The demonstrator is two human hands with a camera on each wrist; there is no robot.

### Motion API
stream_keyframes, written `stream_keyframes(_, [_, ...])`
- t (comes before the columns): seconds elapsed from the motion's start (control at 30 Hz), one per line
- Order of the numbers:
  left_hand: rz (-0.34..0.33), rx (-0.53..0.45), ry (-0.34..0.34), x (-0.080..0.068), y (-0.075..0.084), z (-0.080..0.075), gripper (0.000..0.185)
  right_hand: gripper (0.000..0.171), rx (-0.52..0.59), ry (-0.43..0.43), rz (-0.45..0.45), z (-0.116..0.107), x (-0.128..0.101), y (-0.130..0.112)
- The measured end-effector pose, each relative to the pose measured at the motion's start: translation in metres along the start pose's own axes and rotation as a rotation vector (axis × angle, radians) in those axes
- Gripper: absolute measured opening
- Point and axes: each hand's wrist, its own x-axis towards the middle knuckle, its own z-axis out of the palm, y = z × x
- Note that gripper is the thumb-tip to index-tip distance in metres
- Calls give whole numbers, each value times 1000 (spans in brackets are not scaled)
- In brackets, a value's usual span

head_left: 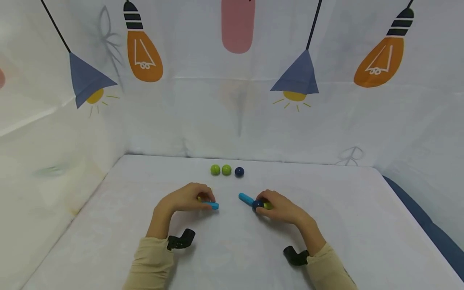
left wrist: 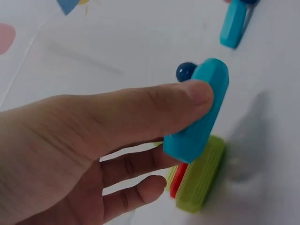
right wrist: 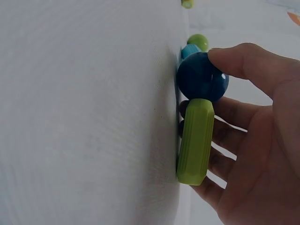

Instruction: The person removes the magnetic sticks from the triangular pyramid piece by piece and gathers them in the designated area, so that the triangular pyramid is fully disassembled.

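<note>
My left hand pinches a light blue rod between thumb and fingers. Beneath it in the left wrist view are a yellow-green ribbed rod and a red rod, mostly hidden from the head view by the hand. At the right, my right hand grips a dark blue ball with thumb and fingers, low at the table. A second light blue rod meets this ball on its far left side, and a green rod touches its other side. Whether they are joined I cannot tell.
Two green balls and another dark blue ball stand in a row toward the back of the white table. A white cloth printed with lamps hangs behind. Black curved pieces sit at both wrists.
</note>
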Motion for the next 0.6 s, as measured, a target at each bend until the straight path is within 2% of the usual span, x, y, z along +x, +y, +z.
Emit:
stream_keyframes(0.17, [-52,7,13,-9,-9,-6,11,33,-5,-1,-7,1,-1,1])
stream_keyframes(0.6, [-127,28,-5,-7,-14,-4,13,32,-20,3,-16,2,0,3])
